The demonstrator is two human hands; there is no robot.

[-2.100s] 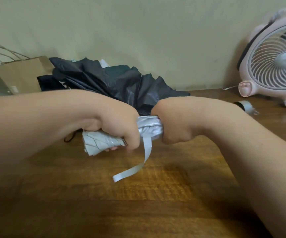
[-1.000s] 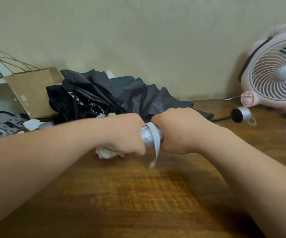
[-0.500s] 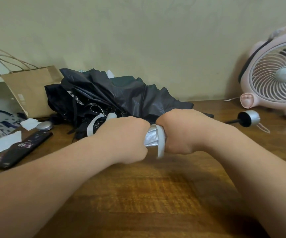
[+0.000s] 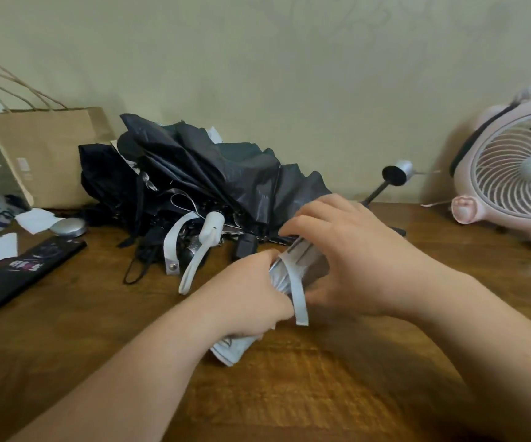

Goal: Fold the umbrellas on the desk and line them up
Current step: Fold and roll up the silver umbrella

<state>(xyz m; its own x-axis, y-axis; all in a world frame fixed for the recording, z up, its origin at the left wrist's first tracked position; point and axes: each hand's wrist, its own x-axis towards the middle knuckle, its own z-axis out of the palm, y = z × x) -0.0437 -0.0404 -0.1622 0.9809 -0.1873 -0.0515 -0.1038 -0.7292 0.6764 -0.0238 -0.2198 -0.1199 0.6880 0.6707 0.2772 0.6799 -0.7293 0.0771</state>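
Both hands are at mid-desk, working one folded silver umbrella [image 4: 293,267] held a little above the wooden desk [image 4: 289,397], tilted with its near end low and its far end raised toward the wall. Left hand [image 4: 251,296]: a tight fist round the lower half of the bundle, knuckles up; crumpled silver cloth pokes out beneath it, close to the wood. Right hand [image 4: 358,260]: a looser hold, fingers [image 4: 302,223] arched and slightly spread over the upper end, thumb underneath, so the bundle sits in the curve of the hand. The image is blurred here, so how firmly it presses cannot be told. A pale closing strap [image 4: 300,301] hangs free from the bundle between the two hands, unfastened. Behind them, against the wall, lies a heap of black umbrella cloth [image 4: 225,173], unfolded, its knobbed handle [image 4: 397,173] sticking out to the right. A white strap with a snap [image 4: 174,247] trails from the heap's front. Brown paper bag [image 4: 50,154] at far left, dark phone [image 4: 18,272] in front of it, pink desk fan [image 4: 519,183] at far right.
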